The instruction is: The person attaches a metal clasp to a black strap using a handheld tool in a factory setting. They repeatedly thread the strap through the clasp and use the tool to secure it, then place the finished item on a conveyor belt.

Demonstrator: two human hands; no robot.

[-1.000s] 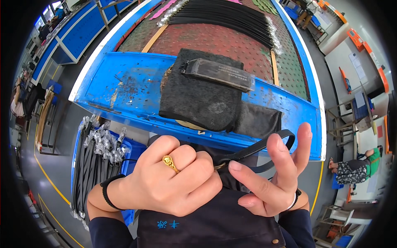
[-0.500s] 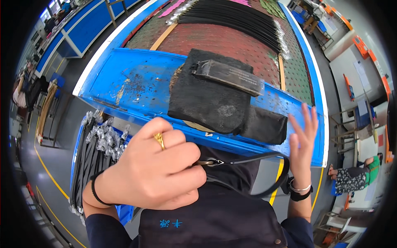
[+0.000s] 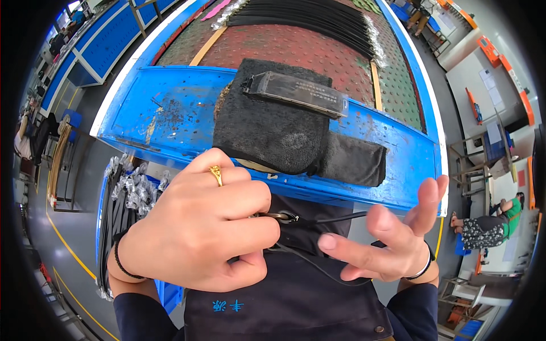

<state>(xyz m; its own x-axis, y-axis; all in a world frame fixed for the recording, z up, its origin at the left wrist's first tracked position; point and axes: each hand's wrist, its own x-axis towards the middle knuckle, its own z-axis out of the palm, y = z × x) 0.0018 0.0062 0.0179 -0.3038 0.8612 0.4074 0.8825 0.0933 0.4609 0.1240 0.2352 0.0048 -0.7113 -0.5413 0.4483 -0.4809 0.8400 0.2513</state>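
The left hand (image 3: 199,227) is clenched around a thin black strap (image 3: 335,217) with a metal buckle (image 3: 278,216), close to the body below the blue counter (image 3: 165,113). Its fist hides the strap's end. The right hand (image 3: 392,244) is spread open just beside the strap.

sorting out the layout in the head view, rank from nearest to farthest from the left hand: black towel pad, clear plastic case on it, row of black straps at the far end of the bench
1. Black towel pad, on the blue bench edge just above the left hand.
2. Clear dark rectangular plastic case, lying on the pad's far side.
3. Row of black straps with metal ends, at the far end of the bench.
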